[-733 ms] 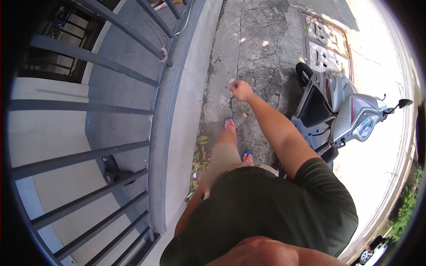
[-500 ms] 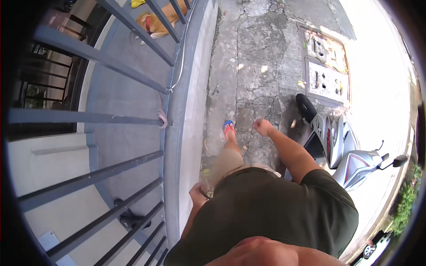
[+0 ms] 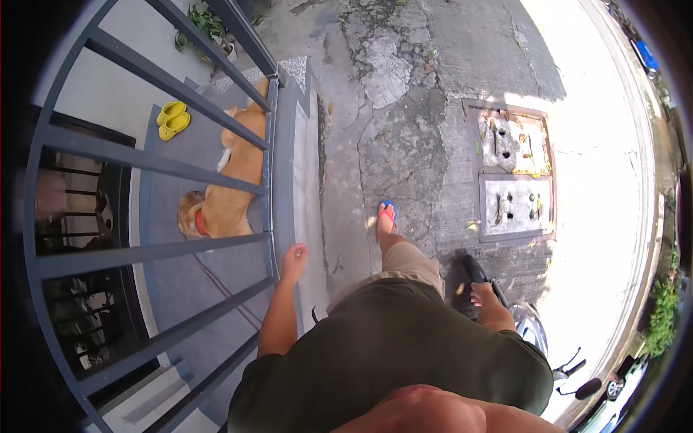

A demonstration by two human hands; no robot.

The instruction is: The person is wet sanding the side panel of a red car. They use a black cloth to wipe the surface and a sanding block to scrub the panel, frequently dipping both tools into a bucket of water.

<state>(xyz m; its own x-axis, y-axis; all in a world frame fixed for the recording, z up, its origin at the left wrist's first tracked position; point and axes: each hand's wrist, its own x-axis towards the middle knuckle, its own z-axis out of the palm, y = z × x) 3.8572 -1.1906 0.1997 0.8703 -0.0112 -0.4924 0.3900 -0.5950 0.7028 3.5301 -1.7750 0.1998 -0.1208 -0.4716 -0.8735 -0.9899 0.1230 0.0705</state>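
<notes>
My left hand [image 3: 294, 258], fingers curled with nothing visible in them, is beside the grey metal railing [image 3: 155, 249]; I cannot tell if they touch. Behind the bars, a tan dog [image 3: 225, 206] with a red collar lies on the grey raised porch, near yellow clogs [image 3: 173, 119]. A cord [image 3: 225, 289] runs along that floor. My right hand [image 3: 482, 294], loosely closed and seemingly empty, is low at my right, over part of a silver scooter [image 3: 533, 333]. One foot in a blue-and-red flip-flop [image 3: 387, 214] is on the cracked path.
The concrete path [image 3: 382, 144] continues ahead along the porch's ledge [image 3: 294, 180]. Two framed covers [image 3: 514, 209] are set into the ground at right, beside the bright street [image 3: 599, 180]. A plant [image 3: 206, 29] stands beyond the bars. Vehicles [image 3: 621, 382] and greenery [image 3: 657, 310] line the far right.
I have moved forward: the scooter has slid back beside and behind me, and the dog and clogs have come fully into view. My right hand has swung down and back; my left has come forward.
</notes>
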